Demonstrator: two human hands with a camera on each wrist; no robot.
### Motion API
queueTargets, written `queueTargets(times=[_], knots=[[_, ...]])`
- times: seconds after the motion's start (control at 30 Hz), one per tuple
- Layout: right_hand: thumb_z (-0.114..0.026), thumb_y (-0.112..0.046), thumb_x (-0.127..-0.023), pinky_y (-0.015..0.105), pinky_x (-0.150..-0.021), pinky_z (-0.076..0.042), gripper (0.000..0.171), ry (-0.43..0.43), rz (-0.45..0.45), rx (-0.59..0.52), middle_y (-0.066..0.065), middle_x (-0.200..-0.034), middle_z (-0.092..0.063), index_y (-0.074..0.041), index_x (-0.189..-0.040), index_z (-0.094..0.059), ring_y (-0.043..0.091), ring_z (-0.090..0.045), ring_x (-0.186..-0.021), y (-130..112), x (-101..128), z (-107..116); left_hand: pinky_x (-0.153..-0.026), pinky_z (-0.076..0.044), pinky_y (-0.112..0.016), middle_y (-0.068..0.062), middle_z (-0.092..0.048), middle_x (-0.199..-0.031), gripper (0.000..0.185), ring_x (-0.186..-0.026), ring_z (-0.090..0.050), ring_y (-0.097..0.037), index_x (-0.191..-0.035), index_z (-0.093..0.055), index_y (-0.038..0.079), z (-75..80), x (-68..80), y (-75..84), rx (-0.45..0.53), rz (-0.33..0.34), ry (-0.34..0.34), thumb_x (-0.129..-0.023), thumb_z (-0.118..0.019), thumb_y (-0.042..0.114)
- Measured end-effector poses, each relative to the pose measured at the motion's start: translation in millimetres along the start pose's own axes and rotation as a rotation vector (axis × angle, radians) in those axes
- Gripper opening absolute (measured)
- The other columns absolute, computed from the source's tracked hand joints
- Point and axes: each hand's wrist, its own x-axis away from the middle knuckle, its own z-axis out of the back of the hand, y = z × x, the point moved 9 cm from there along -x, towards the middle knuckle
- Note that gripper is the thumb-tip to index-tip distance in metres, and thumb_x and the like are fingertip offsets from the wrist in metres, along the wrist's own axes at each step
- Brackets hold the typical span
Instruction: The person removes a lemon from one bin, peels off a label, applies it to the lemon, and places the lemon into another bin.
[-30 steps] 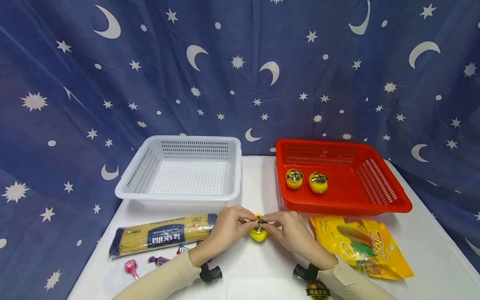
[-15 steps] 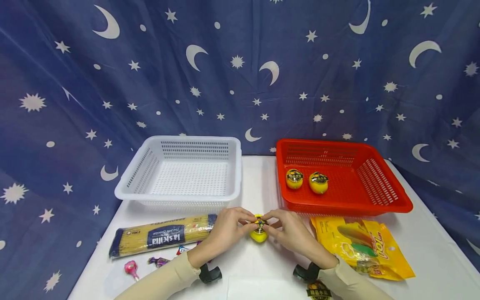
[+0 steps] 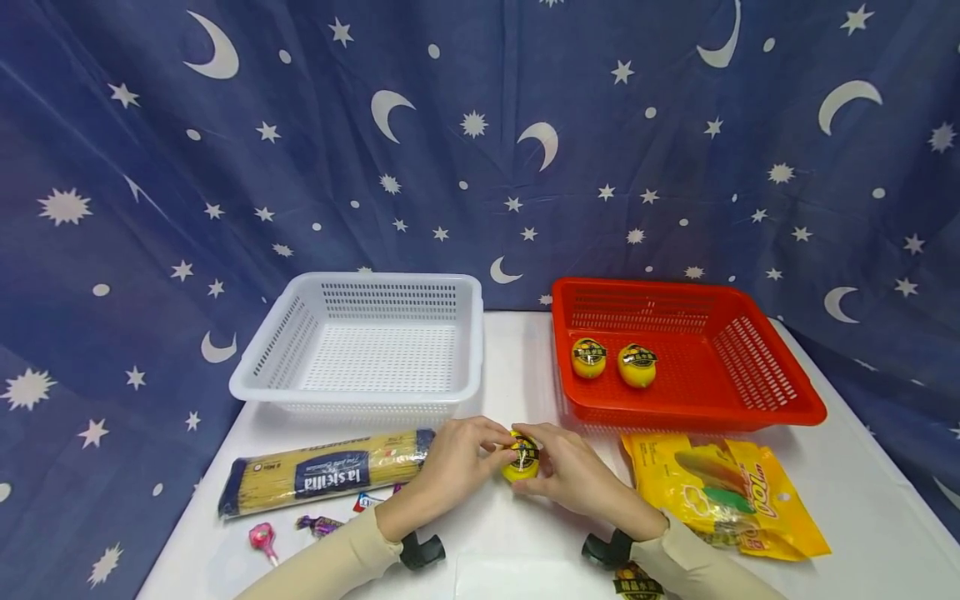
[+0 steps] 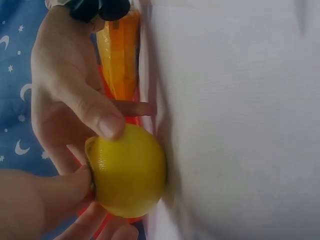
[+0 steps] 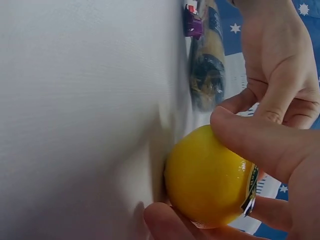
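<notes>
A lemon (image 3: 520,473) with a black and gold label (image 3: 527,451) sits on the white table between both hands. My right hand (image 3: 573,471) grips it from the right, with the thumb (image 5: 240,132) on one side and fingers curled beneath in the right wrist view. From the left, my left hand (image 3: 461,457) pinches at the label side with thumb and finger; the thumb tip (image 4: 80,182) presses by the label's edge in the left wrist view. The far side of the lemon is hidden by the fingers.
Two labelled lemons (image 3: 637,367) lie in a red basket (image 3: 720,408); left of it stands a white basket (image 3: 360,392). Spaghetti (image 3: 330,472), a lollipop (image 3: 262,537) and wrapped candies (image 3: 318,524) lie left. A yellow snack bag (image 3: 723,496) lies right. Another black-gold label (image 3: 636,583) shows beneath the right wrist.
My right hand has shifted from pinching the lemon's top to gripping round its right side, thumb lower. The lemon has turned slightly, its label facing more right. The left hand has barely moved.
</notes>
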Motion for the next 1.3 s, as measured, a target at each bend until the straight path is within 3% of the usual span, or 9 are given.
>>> queueTargets(times=[0.2,0.37,0.43,0.57,0.77,0.93,1.03,1.17,1.3], knots=[[-0.092,-0.025,-0.076,0.018,-0.055,-0.043,0.064,0.011,-0.012,-0.04,-0.01,-0.087,-0.065,-0.013,-0.132,-0.065,0.005,-0.055,-0.064,4,0,1,-0.069,-0.051,-0.019,0.004,-0.08,-0.1,0.013,-0.078,-0.073,-0.01,-0.098,-0.082,0.018,0.5,-5.0,6.0,-0.031,0.0,-0.012,-0.086,-0.081,0.025],[-0.092,-0.026,-0.076,0.018,-0.062,-0.051,0.065,0.006,-0.052,-0.066,-0.003,-0.111,-0.074,-0.015,-0.134,-0.065,0.009,-0.065,-0.078,10,10,18,-0.068,-0.05,-0.018,0.004,-0.079,-0.101,0.014,-0.078,-0.073,-0.011,-0.1,-0.081,0.018,9.3,-14.2,24.0,-0.009,-0.038,0.008,-0.089,-0.078,0.026],[-0.091,-0.026,-0.076,0.018,-0.065,-0.054,0.068,-0.012,-0.072,-0.098,0.002,-0.122,-0.073,-0.014,-0.137,-0.064,0.01,-0.067,-0.086,12,17,32,-0.068,-0.053,-0.018,0.002,-0.079,-0.103,0.015,-0.078,-0.074,-0.011,-0.102,-0.081,0.016,15.0,-19.5,34.0,0.026,-0.071,0.039,-0.09,-0.077,0.025],[-0.091,-0.027,-0.077,0.019,-0.066,-0.059,0.07,-0.045,-0.096,-0.153,0.003,-0.119,-0.073,-0.012,-0.139,-0.062,0.011,-0.068,-0.09,10,37,70,-0.068,-0.06,-0.025,-0.002,-0.079,-0.109,0.019,-0.077,-0.075,-0.013,-0.106,-0.08,0.011,25.2,-30.3,49.4,0.107,-0.136,0.113,-0.091,-0.077,0.021],[-0.094,-0.028,-0.071,0.023,-0.064,-0.059,0.068,0.063,-0.106,-0.001,0.001,-0.111,-0.075,-0.018,-0.132,-0.066,0.005,-0.066,-0.082,20,61,145,-0.076,-0.06,-0.028,-0.007,-0.074,-0.128,0.036,-0.077,-0.075,-0.012,-0.123,-0.075,0.009,23.8,-48.9,56.1,0.081,-0.143,0.124,-0.092,-0.076,0.026],[-0.096,-0.028,-0.07,0.022,-0.062,-0.056,0.073,0.108,-0.137,0.121,0.012,-0.117,-0.074,-0.013,-0.134,-0.064,0.012,-0.065,-0.079,55,59,200,-0.078,-0.059,-0.03,-0.012,-0.066,-0.141,0.045,-0.078,-0.075,-0.012,-0.133,-0.07,0.013,7.0,-63.4,58.1,0.03,-0.14,0.091,-0.093,-0.075,0.033],[-0.095,-0.025,-0.07,0.021,-0.065,-0.055,0.072,0.097,-0.147,0.18,0.014,-0.118,-0.072,-0.01,-0.133,-0.064,0.02,-0.062,-0.085,83,45,222,-0.088,-0.06,-0.039,-0.012,-0.064,-0.143,0.044,-0.1,-0.077,-0.019,-0.132,-0.071,0.014,-5.9,-68.6,58.9,0.004,-0.15,0.077,-0.094,-0.074,0.035],[-0.095,-0.025,-0.071,0.022,-0.072,-0.056,0.07,0.059,-0.144,0.224,0.019,-0.121,-0.072,-0.006,-0.132,-0.065,0.026,-0.065,-0.094,123,24,234,-0.096,-0.059,-0.044,-0.011,-0.065,-0.142,0.039,-0.126,-0.067,-0.026,-0.128,-0.073,0.013,-19.1,-72.1,60.3,-0.051,-0.16,0.068,-0.096,-0.072,0.035],[-0.093,-0.028,-0.074,0.036,-0.082,-0.061,0.07,-0.014,-0.206,0.19,0.024,-0.125,-0.07,-0.001,-0.132,-0.064,0.032,-0.067,-0.102,162,10,232,-0.091,-0.06,-0.038,-0.006,-0.067,-0.138,0.034,-0.111,-0.074,-0.02,-0.124,-0.075,0.015,-24.0,-75.9,64.2,-0.086,-0.159,0.087,-0.096,-0.072,0.034]])
